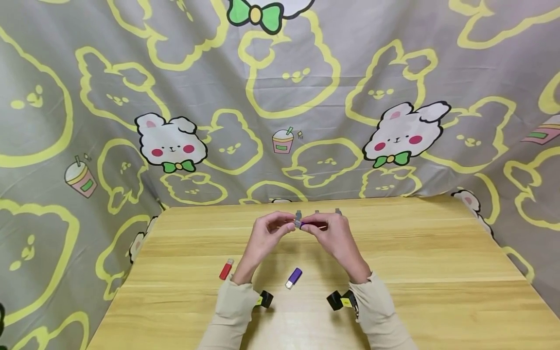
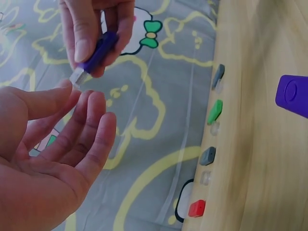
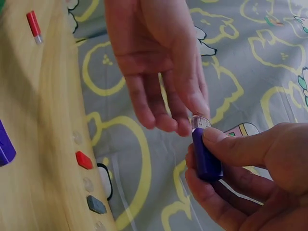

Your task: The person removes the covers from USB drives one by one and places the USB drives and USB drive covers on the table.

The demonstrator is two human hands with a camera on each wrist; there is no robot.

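Over the far part of the table, both hands meet at a purple USB stick. My right hand pinches its purple body between thumb and fingers. Thumb and forefinger of my left hand pinch the stick's clear cap at the other end, while the remaining left fingers stay loosely spread. A second purple USB stick lies on the table between the forearms. To the left, near the left wrist, a red USB stick lies on the wood.
Along the far edge of the wooden table sits a row of USB sticks, including grey ones, a green one and a red one. A patterned grey curtain hangs behind the table and at both sides.
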